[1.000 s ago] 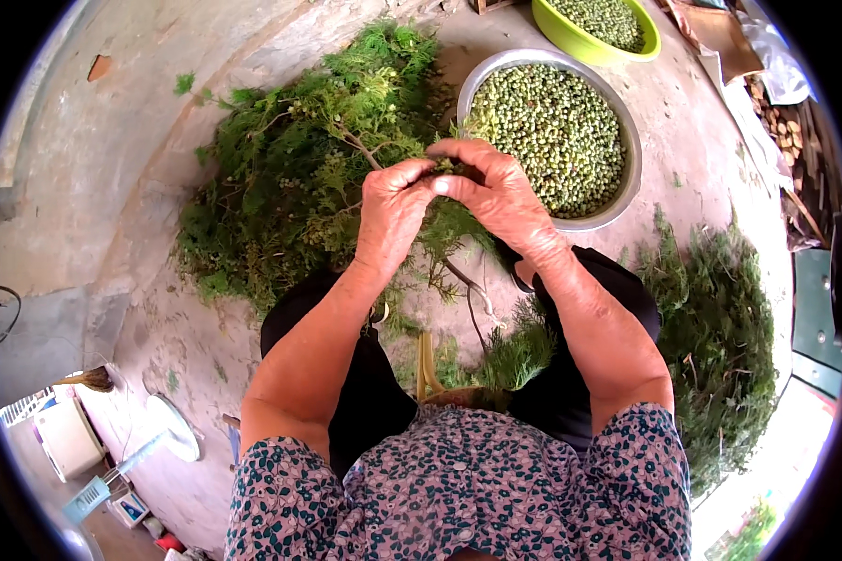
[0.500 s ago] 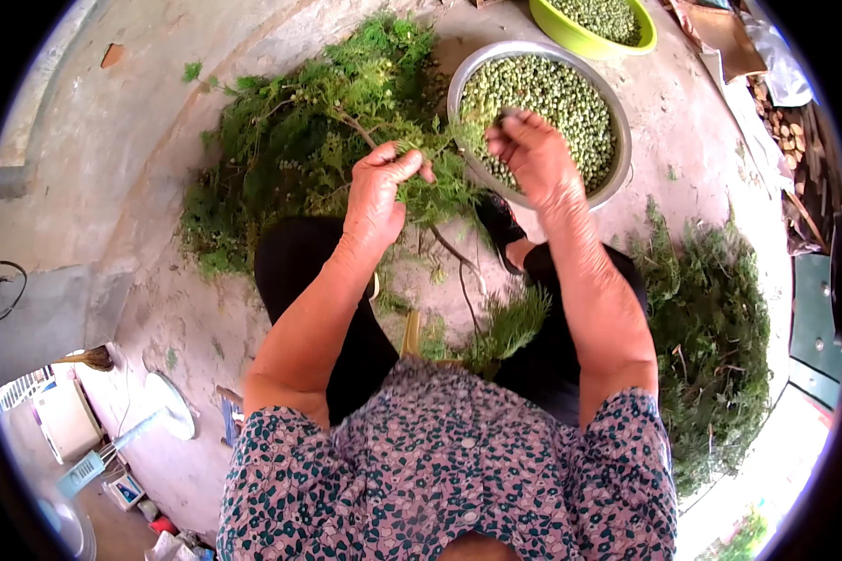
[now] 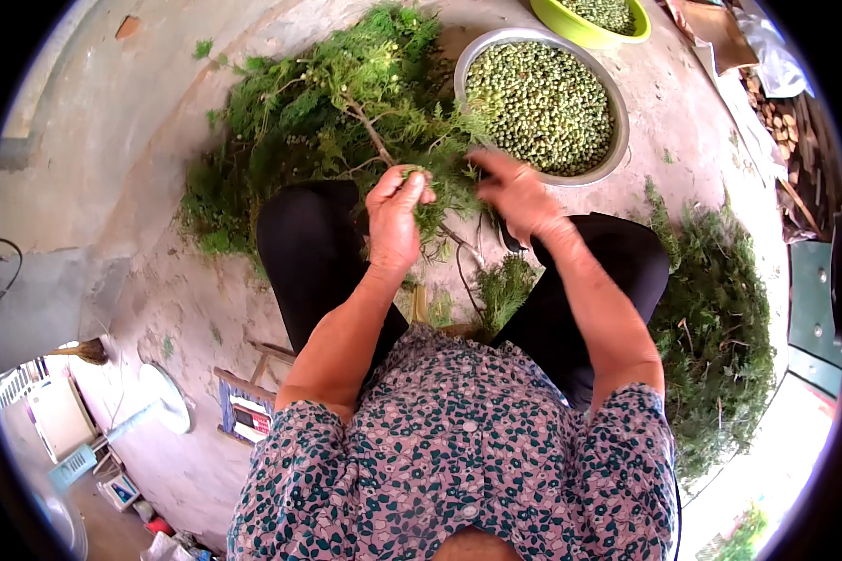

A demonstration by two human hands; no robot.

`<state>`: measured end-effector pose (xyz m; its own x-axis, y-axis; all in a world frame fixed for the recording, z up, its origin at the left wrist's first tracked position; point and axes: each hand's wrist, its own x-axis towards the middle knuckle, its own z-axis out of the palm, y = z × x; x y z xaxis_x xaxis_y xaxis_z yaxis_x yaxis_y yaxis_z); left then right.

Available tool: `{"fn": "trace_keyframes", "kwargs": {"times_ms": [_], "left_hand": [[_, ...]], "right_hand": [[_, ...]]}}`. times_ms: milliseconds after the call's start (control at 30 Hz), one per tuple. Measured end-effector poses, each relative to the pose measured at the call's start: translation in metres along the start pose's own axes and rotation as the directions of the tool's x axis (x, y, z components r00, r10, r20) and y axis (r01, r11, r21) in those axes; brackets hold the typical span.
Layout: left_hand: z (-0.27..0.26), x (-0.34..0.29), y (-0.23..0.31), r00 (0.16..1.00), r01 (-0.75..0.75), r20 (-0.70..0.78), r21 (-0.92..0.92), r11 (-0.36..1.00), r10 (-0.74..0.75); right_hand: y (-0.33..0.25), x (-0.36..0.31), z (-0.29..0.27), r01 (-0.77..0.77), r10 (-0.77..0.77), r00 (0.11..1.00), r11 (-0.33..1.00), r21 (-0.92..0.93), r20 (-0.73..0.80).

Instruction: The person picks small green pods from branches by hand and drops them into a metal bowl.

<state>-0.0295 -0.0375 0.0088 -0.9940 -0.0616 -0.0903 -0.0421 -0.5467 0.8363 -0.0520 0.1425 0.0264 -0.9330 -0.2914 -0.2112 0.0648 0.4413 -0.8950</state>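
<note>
My left hand (image 3: 396, 217) is closed in a pinch on a leafy evergreen branch (image 3: 372, 133), with a green sprig between thumb and fingers. Just right of it, my right hand (image 3: 522, 198) is smeared by motion; its fingers look stretched out and apart, with nothing seen in them. It is near the branch's feathery tips and below the rim of a round metal basin (image 3: 621, 159). Small round green seed cones (image 3: 543, 107) fill that basin. A large heap of cut evergreen branches (image 3: 281, 140) lies beyond my left knee.
A lime-green bowl (image 3: 575, 35) with more green cones stands behind the basin. Another pile of branches (image 3: 716, 337) lies at my right. Loose sprigs (image 3: 507, 290) are between my legs. A small folding stool (image 3: 243, 407) and a pale-blue fan (image 3: 164, 397) stand at the lower left.
My right hand has moved down and left from over the basin toward the branch. My left hand has shifted slightly right and down, still gripping. My knees show wider apart.
</note>
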Motion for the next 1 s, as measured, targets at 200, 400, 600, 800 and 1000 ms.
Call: {"fn": "trace_keyframes", "kwargs": {"times_ms": [200,400,600,800,1000], "left_hand": [[0.01,-0.027,-0.013,0.954,-0.176,0.294,0.416,0.892,0.051],[0.006,-0.038,-0.005,0.954,-0.154,0.299,0.522,0.839,-0.011],[0.008,-0.052,-0.01,0.923,-0.29,0.384,0.615,0.734,0.043],[0.01,-0.06,0.0,0.848,-0.401,0.53,0.636,0.659,0.004],[0.007,-0.046,0.006,0.938,-0.169,0.32,0.76,0.628,-0.134]], "right_hand": [[0.07,-0.005,0.093,0.216,-0.213,0.976,0.891,0.399,-0.051],[0.081,-0.005,0.079,0.06,0.049,0.957,0.931,0.359,-0.286],[0.087,0.044,0.057,-0.222,0.443,0.886,0.665,0.713,-0.136],[0.081,0.084,0.05,-0.117,0.541,0.836,0.332,0.936,-0.088],[0.084,0.075,0.044,0.028,0.453,0.85,0.469,0.883,-0.267]]}}
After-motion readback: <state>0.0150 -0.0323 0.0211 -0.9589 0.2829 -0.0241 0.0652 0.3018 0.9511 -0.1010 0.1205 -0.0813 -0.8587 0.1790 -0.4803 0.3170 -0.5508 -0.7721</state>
